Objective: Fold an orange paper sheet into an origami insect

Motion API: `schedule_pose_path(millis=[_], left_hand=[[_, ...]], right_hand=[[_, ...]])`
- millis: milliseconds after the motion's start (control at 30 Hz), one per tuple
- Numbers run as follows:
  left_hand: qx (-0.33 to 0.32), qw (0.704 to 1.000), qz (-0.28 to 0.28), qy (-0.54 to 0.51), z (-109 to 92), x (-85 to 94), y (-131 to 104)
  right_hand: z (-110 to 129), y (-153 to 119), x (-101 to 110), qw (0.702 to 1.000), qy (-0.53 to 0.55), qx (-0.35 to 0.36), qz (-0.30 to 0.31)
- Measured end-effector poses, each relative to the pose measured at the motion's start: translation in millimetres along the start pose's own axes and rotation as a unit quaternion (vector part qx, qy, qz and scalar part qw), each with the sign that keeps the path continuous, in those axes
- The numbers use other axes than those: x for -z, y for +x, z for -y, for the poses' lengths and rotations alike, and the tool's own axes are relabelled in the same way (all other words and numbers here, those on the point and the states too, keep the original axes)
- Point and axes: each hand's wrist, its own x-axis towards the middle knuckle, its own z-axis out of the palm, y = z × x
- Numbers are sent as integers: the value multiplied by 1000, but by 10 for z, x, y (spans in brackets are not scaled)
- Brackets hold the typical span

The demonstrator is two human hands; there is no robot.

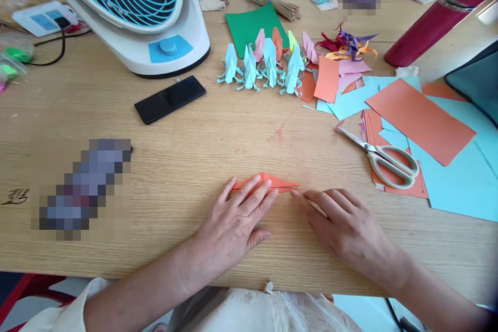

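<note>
A folded piece of orange paper (265, 178), long and pointed at its right end, lies on the wooden table in front of me. My left hand (237, 218) rests on top of it, fingers stretched out and spread, thumb apart, covering its left and lower part. To its right is my right hand (346, 223), with most of its fingers curled in. One fingertip of that hand reaches the paper's right point, touching it or just beside it. I see nothing held in the right hand.
Scissors (389, 163) lie on orange and light-blue paper sheets (451, 181) at right. Several folded paper figures (270, 65) stand at the back, near a green sheet (249, 23). A fan (171, 65), a black phone (170, 99) and a red flask (424, 23) are also there.
</note>
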Motion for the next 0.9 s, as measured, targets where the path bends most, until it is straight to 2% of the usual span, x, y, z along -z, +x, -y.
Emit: schedule_pose_path(millis=[200,367,500,667,800,900], left_hand=[[1,1000,5,-1,-6,-4,-2],[3,1000,16,3,1,12,0],[3,1000,20,8,-5,13,-5],[1,1000,15,8,-9,-4,-21],[-2,1000,10,5,3,-1,-36],[-9,1000,14,-5,26,5,-48]], right_hand=[[20,152,0,999,-10,8,46],[21,80,-55,998,18,-27,53],[47,34,-34,998,23,-40,43],[78,224,37,995,97,-19,-9],[4,365,-72,985,169,35,-28],[-61,365,-169,982,179,44,-25]])
